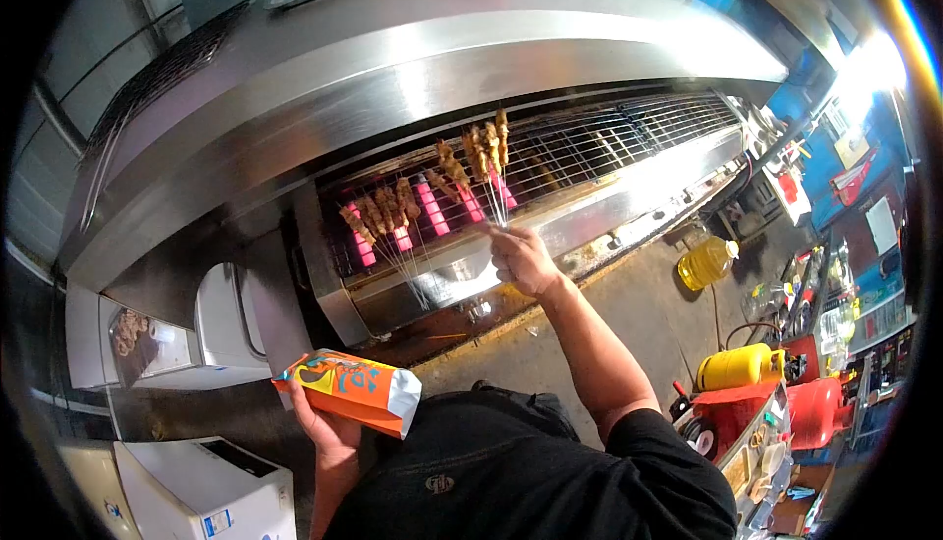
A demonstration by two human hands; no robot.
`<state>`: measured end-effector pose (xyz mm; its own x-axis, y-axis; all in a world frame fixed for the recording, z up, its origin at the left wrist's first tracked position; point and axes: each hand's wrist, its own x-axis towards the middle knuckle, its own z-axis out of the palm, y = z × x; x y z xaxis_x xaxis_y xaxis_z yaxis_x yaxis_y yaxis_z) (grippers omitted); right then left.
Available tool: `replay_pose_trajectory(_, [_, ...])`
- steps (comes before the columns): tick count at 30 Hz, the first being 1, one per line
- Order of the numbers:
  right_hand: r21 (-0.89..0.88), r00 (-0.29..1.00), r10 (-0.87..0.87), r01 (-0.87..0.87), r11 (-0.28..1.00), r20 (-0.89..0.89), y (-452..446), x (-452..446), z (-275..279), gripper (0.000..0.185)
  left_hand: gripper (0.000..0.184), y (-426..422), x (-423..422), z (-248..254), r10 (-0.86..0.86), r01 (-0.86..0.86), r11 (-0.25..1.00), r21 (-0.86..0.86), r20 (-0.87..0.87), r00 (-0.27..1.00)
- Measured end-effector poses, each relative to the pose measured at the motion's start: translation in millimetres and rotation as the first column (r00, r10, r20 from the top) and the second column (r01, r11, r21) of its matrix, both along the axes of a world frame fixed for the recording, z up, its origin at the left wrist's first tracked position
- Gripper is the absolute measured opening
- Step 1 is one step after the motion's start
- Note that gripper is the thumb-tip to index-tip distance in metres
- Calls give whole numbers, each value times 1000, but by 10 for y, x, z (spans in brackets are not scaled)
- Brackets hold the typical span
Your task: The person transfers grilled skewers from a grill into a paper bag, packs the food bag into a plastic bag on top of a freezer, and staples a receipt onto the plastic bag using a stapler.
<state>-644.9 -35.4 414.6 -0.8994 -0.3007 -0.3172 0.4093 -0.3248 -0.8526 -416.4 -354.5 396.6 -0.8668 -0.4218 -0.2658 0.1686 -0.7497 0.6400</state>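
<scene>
Head: L hand [332,434] ptly behind bag [356,390]

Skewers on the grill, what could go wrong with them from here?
The right hand holds a bunch of skewers by the sticks close to the glowing bars, so it might get burned. The other skewers lie over the heat with no hand on them and could char. The left hand is taken up with an orange bag, so it may be slow to help.

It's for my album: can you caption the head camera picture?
The right hand holds a bunch of skewers over the glowing grill; the left hand holds an orange bag.
</scene>
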Motion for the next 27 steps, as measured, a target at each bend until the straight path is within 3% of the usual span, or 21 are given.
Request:
replay_pose_trajectory(1, [-2, 1000, 4, -4, 1000, 2, 1, -28, -26, 31, 61, 28, 2, 28, -7, 7, 1000, -16, 5, 1000])
replay_pose_trajectory(3, [-436, 961, 178, -69, 897, 214, 25, -144, -183, 30, 62, 77, 6, 73, -13, 13, 999, -35, 14, 1000])
replay_pose_trajectory(4, [-565, 940, 258, -91, 820, 223, 59, -230, -387, 31, 60, 104, 8, 87, -7, 8, 1000, -29, 16, 1000])
replay_pose_trajectory(7, [-653, 910, 325, -86, 753, 255, 65, -299, -662, 32, 58, 170, 17, 135, 11, -11, 999, -43, 19, 1000])
replay_pose_trajectory(9, [-590, 911, 267, -34, 807, 314, 66, -248, -658, 30, 57, 175, 30, 108, 23, -22, 998, -65, 17, 1000])
replay_pose_trajectory(11, [-400, 947, 163, -41, 915, 276, 64, -189, -592, 28, 60, 147, 52, 51, 30, -30, 998, -53, -8, 1000])
replay_pose_trajectory(14, [-291, 967, 72, 2, 957, 246, 54, -107, -538, 24, 61, 201, 82, 126, 22, -23, 998, -56, -10, 1000])
replay_pose_trajectory(21, [-326, 976, -4, 77, 942, 219, -50, 8, -578, 18, 61, 209, 86, 155, 28, -28, 999, -33, 8, 1000])
replay_pose_trajectory(24, [-241, 932, -20, 114, 964, 362, -149, 386, -734, 27, 61, 211, 94, 195, 42, -42, 999, -18, 4, 999])
replay_pose_trajectory(27, [-81, 979, 86, -72, 994, 184, -320, 586, -710, 37, 61, 155, 141, 155, 17, -16, 999, -48, 27, 999])
